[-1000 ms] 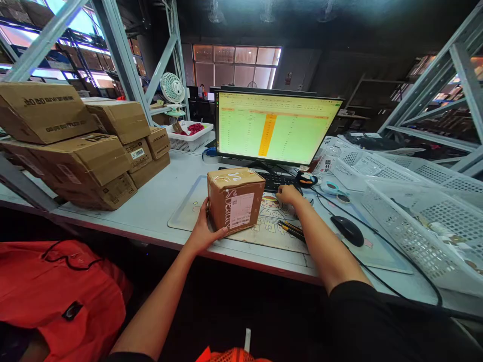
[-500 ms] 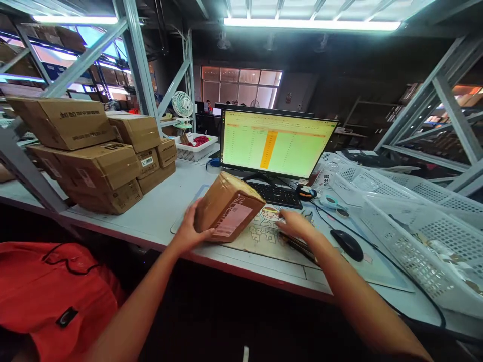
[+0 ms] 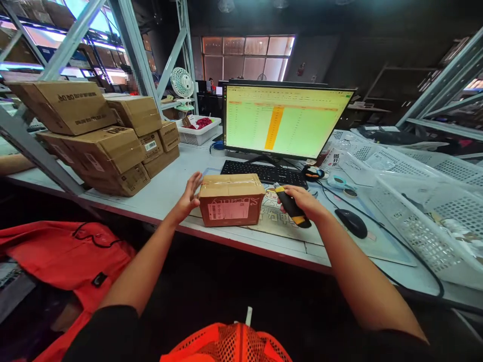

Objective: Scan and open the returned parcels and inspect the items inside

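Observation:
A taped cardboard box (image 3: 231, 201) with a pink label stands on the desk near its front edge, its taped top facing up. My left hand (image 3: 187, 199) is at the box's left side, fingers apart and pointing up; whether it touches the cardboard is hard to tell. To the right of the box, my right hand (image 3: 304, 201) is closed around a black and yellow utility knife (image 3: 291, 207). The knife's tip points up and left, toward the box. Part of its handle is hidden by my fingers.
Several cardboard boxes (image 3: 109, 151) are stacked at the left by a metal post. Behind the box stand a keyboard (image 3: 260, 173) and a monitor (image 3: 283, 123). A mouse (image 3: 351, 223) and white perforated baskets (image 3: 426, 226) sit at the right. A red garment (image 3: 75, 261) hangs lower left.
The box was tilted in my left hand and now stands level on the desk. My left hand has opened beside it. My right hand has picked up the utility knife from the mat.

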`<action>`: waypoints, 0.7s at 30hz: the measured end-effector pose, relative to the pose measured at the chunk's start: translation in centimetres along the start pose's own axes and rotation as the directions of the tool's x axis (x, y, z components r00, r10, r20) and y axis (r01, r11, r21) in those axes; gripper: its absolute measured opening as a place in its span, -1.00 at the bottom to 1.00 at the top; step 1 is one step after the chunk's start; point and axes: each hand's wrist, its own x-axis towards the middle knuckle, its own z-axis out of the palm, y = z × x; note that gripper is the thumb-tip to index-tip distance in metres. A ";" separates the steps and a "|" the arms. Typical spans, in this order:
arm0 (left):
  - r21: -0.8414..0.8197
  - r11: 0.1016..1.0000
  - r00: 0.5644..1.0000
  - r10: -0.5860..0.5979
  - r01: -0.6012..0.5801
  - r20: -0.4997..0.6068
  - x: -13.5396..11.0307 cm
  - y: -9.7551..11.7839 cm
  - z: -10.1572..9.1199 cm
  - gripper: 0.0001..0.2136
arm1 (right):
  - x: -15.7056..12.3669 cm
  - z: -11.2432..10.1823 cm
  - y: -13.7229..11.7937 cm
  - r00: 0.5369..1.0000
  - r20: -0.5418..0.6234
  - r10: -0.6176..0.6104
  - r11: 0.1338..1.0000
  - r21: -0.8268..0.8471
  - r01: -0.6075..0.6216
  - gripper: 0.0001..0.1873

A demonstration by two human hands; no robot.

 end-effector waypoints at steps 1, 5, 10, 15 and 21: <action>-0.039 0.999 0.999 -0.035 0.034 -0.006 -0.8 -1.3 0.3 0.37 | 0.7 0.0 -0.9 1.000 0.028 -0.012 0.998 0.061 0.011 -0.55; -0.011 0.984 0.984 -0.179 0.179 0.005 -2.5 -3.8 1.7 0.31 | 2.7 0.8 -4.3 0.988 -0.012 -0.156 0.954 -0.260 0.147 -0.53; -0.020 0.982 0.982 -0.186 0.186 0.032 -2.4 -3.2 2.5 0.13 | 1.9 1.9 -5.5 0.916 -0.092 -0.391 0.838 -0.446 0.314 -0.50; -0.079 0.978 0.982 -0.190 0.191 0.012 -2.4 -3.1 2.9 0.08 | -1.4 2.2 -4.3 0.890 -0.123 -0.439 0.840 -0.407 0.358 -0.46; -0.071 0.979 0.982 -0.189 0.190 0.018 -2.6 -3.2 3.0 0.04 | -5.8 2.2 -2.6 0.866 -0.089 -0.492 0.821 -0.377 0.428 -0.45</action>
